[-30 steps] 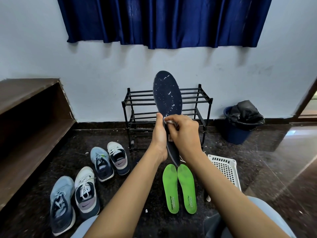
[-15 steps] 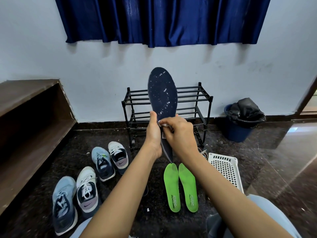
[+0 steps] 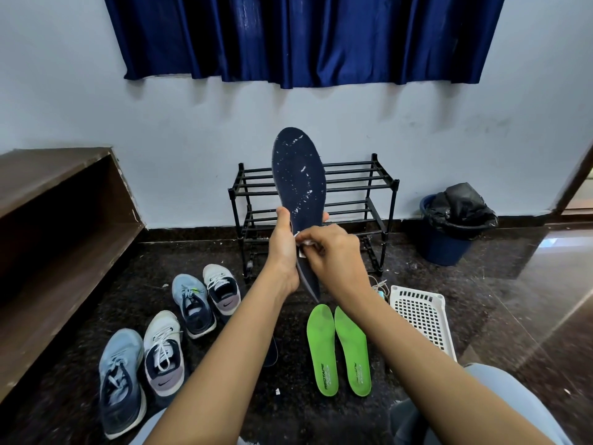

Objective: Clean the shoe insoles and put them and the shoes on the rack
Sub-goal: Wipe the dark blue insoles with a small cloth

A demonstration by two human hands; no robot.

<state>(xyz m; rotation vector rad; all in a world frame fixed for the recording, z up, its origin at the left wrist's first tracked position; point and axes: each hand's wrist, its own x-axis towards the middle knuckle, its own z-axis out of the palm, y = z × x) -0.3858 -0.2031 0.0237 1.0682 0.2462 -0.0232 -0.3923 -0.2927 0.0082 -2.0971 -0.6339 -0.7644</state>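
A blue curtain (image 3: 305, 36) hangs above a lined bin (image 3: 444, 248) and white basket (image 3: 420, 319).

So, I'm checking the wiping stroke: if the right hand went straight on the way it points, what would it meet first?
The right hand would first meet the dark insole, which its cloth touches now. Right behind it, probably the left hand holding that insole, though depth is unclear.

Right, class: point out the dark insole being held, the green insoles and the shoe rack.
dark insole (image 3: 298, 175): head view, speckled upper half.
green insoles (image 3: 322, 348): head view, middle of the left one.
shoe rack (image 3: 359, 187): head view, top shelf's front bar.
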